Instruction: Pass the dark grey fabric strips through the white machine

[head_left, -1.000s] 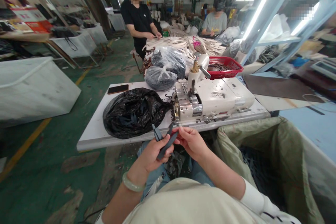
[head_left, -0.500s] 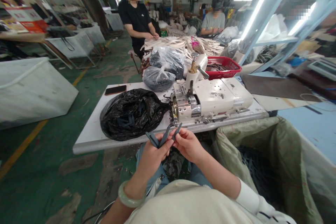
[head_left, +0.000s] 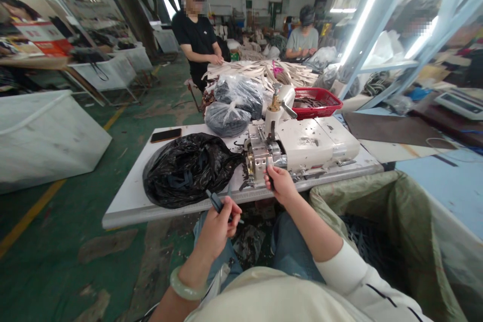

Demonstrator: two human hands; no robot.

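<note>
My left hand (head_left: 221, 221) is closed around several dark blue-grey strips (head_left: 215, 201), their ends sticking out above the thumb. It hangs over my lap, in front of the table edge. My right hand (head_left: 279, 184) pinches a single dark strip (head_left: 269, 173) at the front of the white skiving machine (head_left: 317, 141). The strip's upper end reaches up to the machine's metal working part (head_left: 262, 153); whether it touches is unclear. Left of the machine lies an open black plastic bag (head_left: 158, 173) with more blue-grey strips (head_left: 183, 181) in it.
A phone (head_left: 166, 135) lies at the table's (head_left: 124, 201) back left. Behind the machine stand clear bags (head_left: 228, 118) of dark pieces and a red basket (head_left: 317, 102). A green sack (head_left: 411, 201) holding strips is at my right. Two people (head_left: 196, 35) work beyond the table.
My hands have parted. The right one has moved forward to the machine with one strip, while the left keeps the other strips over my lap, a little lower.
</note>
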